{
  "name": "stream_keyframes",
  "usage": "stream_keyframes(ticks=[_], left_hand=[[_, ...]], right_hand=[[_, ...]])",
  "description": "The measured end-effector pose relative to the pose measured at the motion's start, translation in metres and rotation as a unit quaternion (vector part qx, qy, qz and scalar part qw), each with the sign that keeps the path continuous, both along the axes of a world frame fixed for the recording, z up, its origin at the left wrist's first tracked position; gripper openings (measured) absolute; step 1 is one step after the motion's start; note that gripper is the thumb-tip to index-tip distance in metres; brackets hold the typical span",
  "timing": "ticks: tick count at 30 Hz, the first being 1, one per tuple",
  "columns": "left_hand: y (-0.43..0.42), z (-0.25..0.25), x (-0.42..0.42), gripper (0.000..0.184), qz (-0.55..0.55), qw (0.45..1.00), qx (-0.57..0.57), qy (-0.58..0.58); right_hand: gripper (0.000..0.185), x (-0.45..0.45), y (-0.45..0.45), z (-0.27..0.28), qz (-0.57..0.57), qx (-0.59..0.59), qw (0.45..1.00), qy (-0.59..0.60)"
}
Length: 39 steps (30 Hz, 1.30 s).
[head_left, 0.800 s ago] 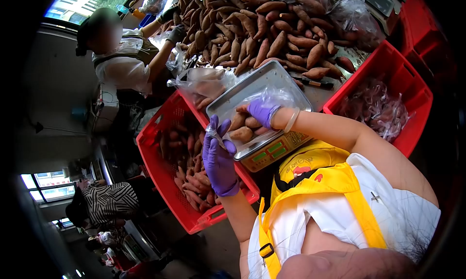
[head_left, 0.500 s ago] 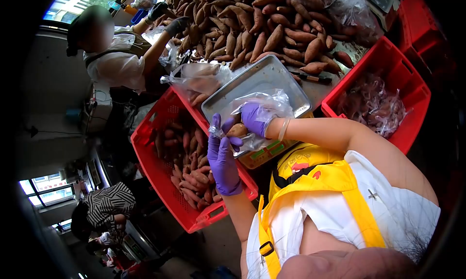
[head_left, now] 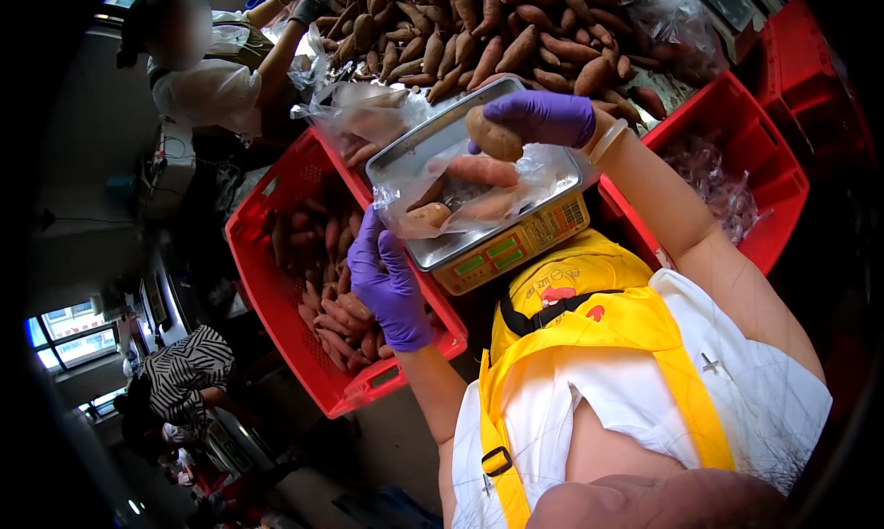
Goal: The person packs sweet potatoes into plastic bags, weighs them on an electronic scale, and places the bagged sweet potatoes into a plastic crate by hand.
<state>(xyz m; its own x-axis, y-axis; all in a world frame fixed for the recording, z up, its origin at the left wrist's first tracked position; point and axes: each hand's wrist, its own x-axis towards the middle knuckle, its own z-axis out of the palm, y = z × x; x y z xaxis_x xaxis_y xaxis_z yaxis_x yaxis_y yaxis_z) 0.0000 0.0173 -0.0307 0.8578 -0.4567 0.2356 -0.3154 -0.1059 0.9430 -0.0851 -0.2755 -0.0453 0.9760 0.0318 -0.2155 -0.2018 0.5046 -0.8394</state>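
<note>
My left hand (head_left: 389, 285), in a purple glove, grips the left edge of a clear plastic bag (head_left: 543, 172) at its fingertips. The bag lies spread on the metal pan of a scale (head_left: 505, 253), with several sweet potatoes (head_left: 483, 171) in it. Above the pan's far right part, my right hand (head_left: 548, 116), also gloved in purple, holds a round brownish sweet potato (head_left: 494, 135) between thumb and fingers.
A red crate (head_left: 345, 402) of sweet potatoes stands left of the scale. Another red crate (head_left: 778, 174) on the right holds plastic bags. A large sweet potato pile (head_left: 516, 46) covers the table behind. A co-worker (head_left: 207, 92) is at the upper left; another person bends at the lower left.
My right hand has moved up and right from inside the bag, lifting out the round sweet potato. The bag lies wider open, and my left hand has shifted left.
</note>
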Motion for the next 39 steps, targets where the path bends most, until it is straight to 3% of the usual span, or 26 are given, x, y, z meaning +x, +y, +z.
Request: stream_keyframes(ticks=[1,5,6,7,8,9,10,11,12,13,15,17,18,19,20,21,23,25,28,29,31,35,36,37,38,39], left_hand=[[0.004,-0.003,0.003,0.044,0.016,1.000,0.000,-0.026],[0.014,0.007,-0.001,0.045,0.069,0.998,-0.011,0.002],[0.012,0.014,-0.003,0.044,0.078,0.997,-0.005,-0.010],[0.011,0.018,-0.006,0.043,0.089,0.996,0.003,-0.020],[0.007,0.021,-0.010,0.043,0.086,0.996,0.004,-0.038],[0.008,0.022,-0.010,0.047,0.075,0.997,0.016,-0.012],[0.005,0.025,-0.012,0.052,0.062,0.997,0.036,-0.033],[0.000,0.026,-0.015,0.058,0.048,0.996,0.056,-0.054],[-0.007,0.024,-0.017,0.063,0.054,0.991,0.071,-0.100],[-0.015,0.021,-0.016,0.068,0.058,0.984,0.086,-0.147],[-0.029,0.016,-0.013,0.067,0.089,0.937,0.225,-0.254],[-0.040,0.001,0.000,0.054,0.088,0.897,0.342,-0.265],[-0.038,-0.013,0.005,0.054,0.090,0.897,0.338,-0.269],[-0.036,-0.030,0.011,0.040,0.032,0.973,0.196,-0.119],[-0.036,-0.036,0.017,0.027,-0.031,0.998,0.045,0.036],[-0.037,-0.005,0.006,0.021,-0.099,0.979,-0.029,0.174],[-0.029,0.012,0.006,0.021,-0.160,0.941,-0.117,0.273],[-0.021,0.017,0.005,0.020,-0.161,0.912,-0.186,0.329],[-0.012,0.004,0.016,0.031,-0.136,0.909,-0.230,0.320],[-0.010,0.001,0.017,0.031,-0.134,0.909,-0.231,0.320],[-0.017,0.017,0.008,0.040,-0.058,0.913,-0.266,0.303],[-0.021,0.027,0.005,0.054,-0.144,0.910,-0.267,0.283],[-0.023,0.031,0.002,0.055,-0.167,0.915,-0.252,0.267],[-0.025,0.035,-0.002,0.055,-0.169,0.927,-0.234,0.238],[-0.022,0.035,-0.003,0.055,-0.167,0.941,-0.208,0.208],[-0.018,0.035,-0.003,0.055,-0.165,0.953,-0.181,0.177]], right_hand=[[0.042,-0.005,-0.011,0.006,-0.016,0.038,0.999,-0.021],[0.045,-0.018,-0.065,-0.011,-0.065,-0.126,0.990,-0.024],[0.046,-0.021,-0.085,-0.020,-0.077,-0.084,0.993,-0.039],[0.050,-0.022,-0.105,-0.029,-0.060,0.228,0.967,-0.096],[0.054,-0.023,-0.122,-0.037,-0.043,0.516,0.843,-0.142],[0.058,-0.022,-0.129,-0.039,-0.023,0.752,0.635,-0.176],[0.049,-0.023,-0.107,-0.012,-0.162,0.483,0.831,-0.223],[0.042,-0.024,-0.077,0.015,-0.279,0.148,0.917,-0.244],[0.043,-0.022,-0.066,0.015,-0.188,0.059,0.954,-0.224],[0.040,-0.016,-0.051,0.019,0.007,0.121,0.973,-0.197],[0.030,-0.018,0.019,0.041,0.043,-0.119,0.988,-0.084],[0.022,-0.004,0.061,0.012,0.099,-0.294,0.950,-0.031],[0.021,0.005,0.068,-0.020,0.090,-0.552,0.806,-0.196],[0.022,0.009,0.079,-0.027,0.054,-0.600,0.783,-0.152],[0.031,0.013,0.082,-0.047,0.005,-0.642,0.763,-0.075],[0.031,0.020,0.081,-0.051,-0.002,-0.645,0.760,-0.079],[0.043,0.033,0.073,-0.049,0.074,-0.736,0.671,0.044],[0.041,0.028,0.065,-0.045,0.056,-0.718,0.692,0.037],[0.036,0.011,0.052,-0.033,0.013,-0.645,0.764,0.010],[0.036,0.007,0.046,-0.038,0.014,-0.646,0.763,0.009],[0.030,0.003,0.036,-0.045,0.080,-0.615,0.784,-0.016],[0.034,0.011,0.060,-0.020,0.049,-0.660,0.741,-0.115],[0.040,0.018,0.065,-0.019,0.073,-0.708,0.698,-0.075],[0.039,0.016,0.067,-0.016,0.058,-0.696,0.712,-0.068],[0.036,0.010,0.064,-0.011,0.057,-0.663,0.746,0.014],[0.032,0.002,0.057,-0.024,0.040,-0.690,0.720,0.062]])
